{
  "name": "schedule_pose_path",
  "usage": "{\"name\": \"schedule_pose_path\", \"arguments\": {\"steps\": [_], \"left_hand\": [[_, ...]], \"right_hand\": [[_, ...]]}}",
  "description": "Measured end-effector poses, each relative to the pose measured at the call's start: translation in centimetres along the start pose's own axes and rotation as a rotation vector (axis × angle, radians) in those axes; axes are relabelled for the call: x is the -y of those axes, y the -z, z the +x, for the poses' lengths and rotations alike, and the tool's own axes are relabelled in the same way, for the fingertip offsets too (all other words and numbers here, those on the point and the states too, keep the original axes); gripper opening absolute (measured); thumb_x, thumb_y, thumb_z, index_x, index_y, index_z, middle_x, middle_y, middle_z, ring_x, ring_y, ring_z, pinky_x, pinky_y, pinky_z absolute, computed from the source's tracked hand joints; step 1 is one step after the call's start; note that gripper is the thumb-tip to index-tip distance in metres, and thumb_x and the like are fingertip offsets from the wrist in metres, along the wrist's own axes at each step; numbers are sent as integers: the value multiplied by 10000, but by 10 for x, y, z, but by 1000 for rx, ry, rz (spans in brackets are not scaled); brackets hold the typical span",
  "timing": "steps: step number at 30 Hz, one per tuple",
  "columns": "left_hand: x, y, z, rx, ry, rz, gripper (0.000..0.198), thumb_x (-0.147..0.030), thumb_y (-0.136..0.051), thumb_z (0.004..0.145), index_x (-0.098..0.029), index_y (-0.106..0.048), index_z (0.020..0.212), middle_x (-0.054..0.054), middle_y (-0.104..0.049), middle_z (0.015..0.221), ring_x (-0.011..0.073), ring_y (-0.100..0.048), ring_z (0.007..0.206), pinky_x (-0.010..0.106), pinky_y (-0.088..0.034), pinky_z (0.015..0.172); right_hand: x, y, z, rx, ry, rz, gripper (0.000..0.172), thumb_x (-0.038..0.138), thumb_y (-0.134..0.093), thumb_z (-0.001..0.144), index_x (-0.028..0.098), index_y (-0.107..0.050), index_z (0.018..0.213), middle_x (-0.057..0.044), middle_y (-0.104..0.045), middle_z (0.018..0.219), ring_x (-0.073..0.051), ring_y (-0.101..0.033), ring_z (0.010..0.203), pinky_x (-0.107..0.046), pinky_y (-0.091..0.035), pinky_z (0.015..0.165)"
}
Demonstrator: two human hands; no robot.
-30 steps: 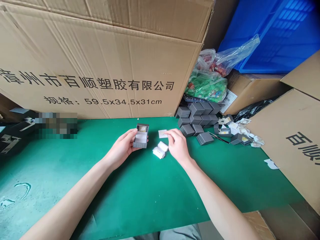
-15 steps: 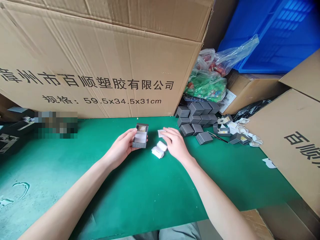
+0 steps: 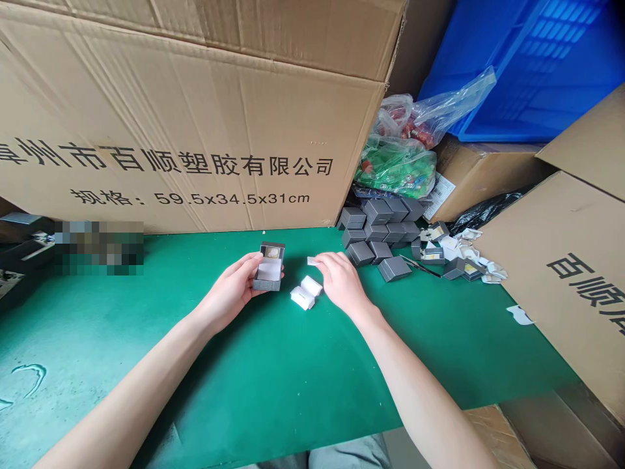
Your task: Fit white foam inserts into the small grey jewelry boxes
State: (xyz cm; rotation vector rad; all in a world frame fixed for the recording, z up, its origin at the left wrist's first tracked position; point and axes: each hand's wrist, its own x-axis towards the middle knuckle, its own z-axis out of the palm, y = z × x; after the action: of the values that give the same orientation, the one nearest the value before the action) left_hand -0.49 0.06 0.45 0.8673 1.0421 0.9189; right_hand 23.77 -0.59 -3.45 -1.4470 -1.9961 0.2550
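My left hand (image 3: 238,281) is closed around a small dark grey hinged box (image 3: 267,284). The box's lid stands up, and a pale lining and a round, light-coloured patch show inside. Just right of it, my right hand (image 3: 342,279) pinches a small white card (image 3: 311,260) between thumb and fingers, a little above the green table. A folded white insert (image 3: 305,293) lies on the table between my two hands, nearer to the right one.
Several dark grey boxes (image 3: 375,231) are stacked at the right, with white scraps (image 3: 459,247) beside them. A large cardboard carton (image 3: 195,117) stands along the back. Bagged items (image 3: 398,163) and a blue crate (image 3: 527,71) are behind the stack.
My right hand's fingers have closed on the white card, which now shows as a thinner strip. The left hand still holds the box, and the view has shifted slightly.
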Motion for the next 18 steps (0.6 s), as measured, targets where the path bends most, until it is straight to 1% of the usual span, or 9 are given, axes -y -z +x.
{"name": "schedule_pose_path", "arguments": {"steps": [6, 9, 12, 18], "left_hand": [[1, 2, 0, -2, 10, -7, 443, -503, -686, 903, -203, -692, 1229, 95, -769, 1140, 253, -716, 1108, 306, -600, 857], [0, 2, -1, 1, 12, -1, 448, -517, -696, 893, -211, -700, 1220, 89, -771, 1137, 250, -715, 1108, 297, -599, 846], [0, 2, -2, 24, 10, 12, 456, -522, -693, 895, -217, -691, 1235, 88, -768, 1156, 250, -712, 1115, 297, -596, 854], [0, 5, -2, 51, 5, 26, 468, -533, -657, 918, -201, -670, 1248, 102, -755, 1200, 253, -704, 1133, 306, -589, 885]], "right_hand": [[-2, -2, 0, -69, 3, -26, 316, 265, -411, 1066, 187, -703, 1160, -97, -752, 1123, -254, -677, 1006, -387, -558, 846], [-4, -4, -1, -105, -11, -18, 322, 272, -406, 1066, 214, -701, 1180, -78, -764, 1114, -238, -703, 991, -355, -568, 835], [-4, -4, -2, -114, -32, 1, 339, 274, -392, 1066, 223, -706, 1183, -70, -771, 1092, -226, -723, 978, -328, -582, 817], [-1, -4, -2, -110, 4, 46, 355, 219, -381, 1055, 170, -705, 1191, -103, -741, 1158, -227, -717, 1038, -336, -591, 891]]}}
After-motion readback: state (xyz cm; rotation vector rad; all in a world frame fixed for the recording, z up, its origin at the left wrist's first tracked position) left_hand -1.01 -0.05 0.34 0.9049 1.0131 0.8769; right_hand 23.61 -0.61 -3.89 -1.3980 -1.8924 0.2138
